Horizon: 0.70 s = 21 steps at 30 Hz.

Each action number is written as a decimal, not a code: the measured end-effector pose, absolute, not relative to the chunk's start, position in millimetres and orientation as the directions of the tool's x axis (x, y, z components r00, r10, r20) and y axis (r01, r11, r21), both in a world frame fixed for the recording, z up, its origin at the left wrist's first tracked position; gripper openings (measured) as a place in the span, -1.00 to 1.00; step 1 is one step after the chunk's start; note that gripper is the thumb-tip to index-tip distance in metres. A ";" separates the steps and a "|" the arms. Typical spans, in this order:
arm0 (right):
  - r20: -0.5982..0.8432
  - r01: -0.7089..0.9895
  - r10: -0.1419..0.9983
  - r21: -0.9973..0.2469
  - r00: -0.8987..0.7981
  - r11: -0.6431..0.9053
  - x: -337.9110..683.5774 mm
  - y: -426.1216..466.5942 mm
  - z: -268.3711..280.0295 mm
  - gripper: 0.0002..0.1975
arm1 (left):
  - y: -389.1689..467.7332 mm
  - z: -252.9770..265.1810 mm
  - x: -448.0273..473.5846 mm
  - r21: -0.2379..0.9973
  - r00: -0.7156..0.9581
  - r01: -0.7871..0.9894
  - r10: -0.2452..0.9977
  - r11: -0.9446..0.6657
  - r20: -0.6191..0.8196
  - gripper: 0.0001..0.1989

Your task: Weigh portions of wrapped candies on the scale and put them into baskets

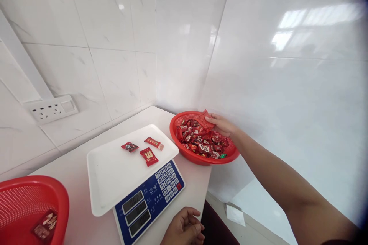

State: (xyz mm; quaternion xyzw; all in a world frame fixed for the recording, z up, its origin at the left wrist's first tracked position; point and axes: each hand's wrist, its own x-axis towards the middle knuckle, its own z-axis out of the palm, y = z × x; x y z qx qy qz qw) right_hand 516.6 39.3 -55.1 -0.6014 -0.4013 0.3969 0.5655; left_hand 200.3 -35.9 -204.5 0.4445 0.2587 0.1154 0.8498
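Observation:
My right hand [221, 125] reaches into a red basket [187, 152] full of red wrapped candies [201, 143] and pinches a red candy packet [203, 120] above the pile. My left hand [184, 227] rests loosely curled and holding nothing on the counter's front edge, just right of a blue electronic scale [149, 199]. The scale's white tray [109, 176] carries three red candy packets [148, 155].
A second red basket [61, 195] at the near left holds one red packet [45, 225]. A white power strip [51, 108] is mounted on the tiled wall. The white counter [77, 168] ends at the right, with floor and a scrap of paper [235, 214] below.

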 end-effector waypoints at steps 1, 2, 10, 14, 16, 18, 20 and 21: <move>-0.020 0.009 0.934 -1.000 0.356 -0.025 516.2 38.4 -53.5 -0.80 | -35.8 -205.0 200.3 0.815 0.842 0.032 0.424 0.578 -0.334 -0.50; -0.014 -0.012 0.936 -1.000 0.351 -0.010 515.6 37.2 -51.8 -0.80 | -35.8 -205.4 200.3 0.816 0.843 0.034 0.422 0.577 -0.333 -0.50; 0.038 -0.087 0.953 -0.994 0.299 0.067 493.7 29.3 -38.8 -0.77 | -35.5 -205.8 199.2 0.818 0.852 0.031 0.413 0.575 -0.323 -0.50; 0.029 -0.042 0.986 -0.998 0.167 0.036 458.5 31.1 -33.1 -0.72 | -37.0 -203.4 198.5 0.805 0.855 0.025 0.404 0.593 -0.325 -0.49; 0.025 0.023 0.994 -0.999 0.109 0.022 435.9 35.2 -31.8 -0.68 | -38.3 -200.8 198.7 0.796 0.843 0.022 0.416 0.605 -0.340 -0.48; 0.030 0.074 0.998 -0.997 0.061 0.026 411.8 41.9 -32.4 -0.62 | -39.6 -197.9 199.1 0.792 0.826 0.013 0.439 0.610 -0.352 -0.46; 0.033 0.076 0.999 -0.997 -0.001 0.033 387.5 50.7 -35.3 -0.58 | -40.6 -195.2 199.4 0.791 0.818 0.002 0.455 0.612 -0.353 -0.44; 0.030 0.060 0.999 -0.998 -0.042 0.032 375.7 55.6 -37.4 -0.57 | -41.0 -194.1 199.3 0.789 0.818 -0.002 0.455 0.614 -0.352 -0.42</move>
